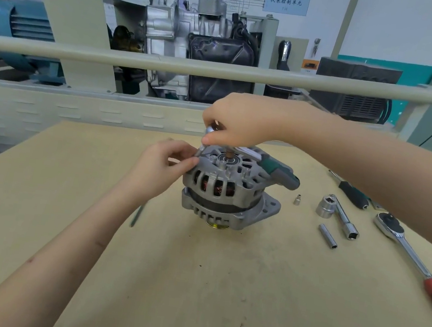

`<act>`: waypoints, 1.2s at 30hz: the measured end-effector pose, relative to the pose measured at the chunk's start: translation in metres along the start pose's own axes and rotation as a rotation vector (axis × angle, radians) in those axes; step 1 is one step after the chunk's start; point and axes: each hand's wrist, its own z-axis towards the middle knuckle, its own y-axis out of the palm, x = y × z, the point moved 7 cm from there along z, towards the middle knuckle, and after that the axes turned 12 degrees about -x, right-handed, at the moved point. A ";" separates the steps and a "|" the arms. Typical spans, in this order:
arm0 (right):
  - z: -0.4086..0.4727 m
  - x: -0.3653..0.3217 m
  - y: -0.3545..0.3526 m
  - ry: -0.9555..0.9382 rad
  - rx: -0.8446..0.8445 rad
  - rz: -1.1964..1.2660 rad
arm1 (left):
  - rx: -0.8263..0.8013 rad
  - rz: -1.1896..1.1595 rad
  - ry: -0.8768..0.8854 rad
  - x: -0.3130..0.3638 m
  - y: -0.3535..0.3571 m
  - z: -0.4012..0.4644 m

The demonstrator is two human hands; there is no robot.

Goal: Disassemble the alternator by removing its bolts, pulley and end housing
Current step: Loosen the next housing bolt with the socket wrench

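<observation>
Standing on its pulley (216, 226) near the middle of the wooden bench (189, 286), the alternator (229, 191) has its slotted end housing (224, 177) facing up, copper windings showing through the slots. My right hand (239, 123) comes in from the right and curls around the head of a small ratchet (245, 152), whose green and grey handle lies across the top of the housing and points right. My left hand (165, 165) rests at the housing's left rim, thumb and fingertips pinching the socket (199, 151) that hangs under the ratchet head; whether it sits on a bolt I cannot tell. To the right on the bench lie a tiny socket bit (297, 199), a large socket (326, 206), an L-shaped socket wrench (345, 220), a slim deep socket (328, 235), a screwdriver (351, 193) and a big ratchet with a red grip (415, 257). A thin rod (138, 213) lies beside my left forearm.
</observation>
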 end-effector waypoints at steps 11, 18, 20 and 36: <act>-0.005 0.000 -0.010 -0.027 0.148 0.255 | 0.115 -0.181 0.001 0.000 0.008 -0.017; -0.028 0.003 -0.006 -0.073 0.134 0.373 | -0.081 -0.218 0.053 0.013 0.029 -0.012; -0.033 0.006 -0.003 -0.075 0.140 0.429 | -0.129 -0.176 0.069 0.016 0.030 -0.007; -0.051 0.011 0.008 -0.109 -0.031 0.430 | -0.116 -0.077 0.261 0.026 0.030 -0.001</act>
